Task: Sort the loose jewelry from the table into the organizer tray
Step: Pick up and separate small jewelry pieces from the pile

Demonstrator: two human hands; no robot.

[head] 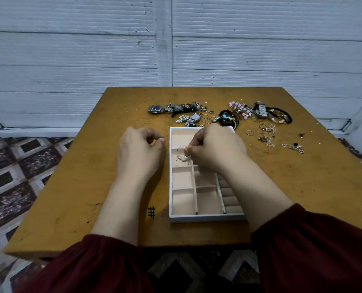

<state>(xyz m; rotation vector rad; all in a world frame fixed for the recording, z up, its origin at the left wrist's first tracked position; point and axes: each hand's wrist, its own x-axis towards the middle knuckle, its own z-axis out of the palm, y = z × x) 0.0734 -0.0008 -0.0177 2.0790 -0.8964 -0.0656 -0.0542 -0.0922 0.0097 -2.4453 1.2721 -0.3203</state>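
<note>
A white organizer tray with pink compartments lies on the wooden table. My right hand hovers over the tray's upper part and pinches a pearl bracelet that hangs into a left compartment. To the left of the tray, my left hand rests on the table, fingers loosely curled, holding nothing. Loose jewelry lies behind the tray: a grey watch, a silver watch, dark chains, a pink bead bracelet, thin rings and small earrings.
A white panelled wall stands right behind the table. A black hash mark is drawn on the tabletop near the tray's front left corner. Patterned floor tiles show to the left and below the front edge.
</note>
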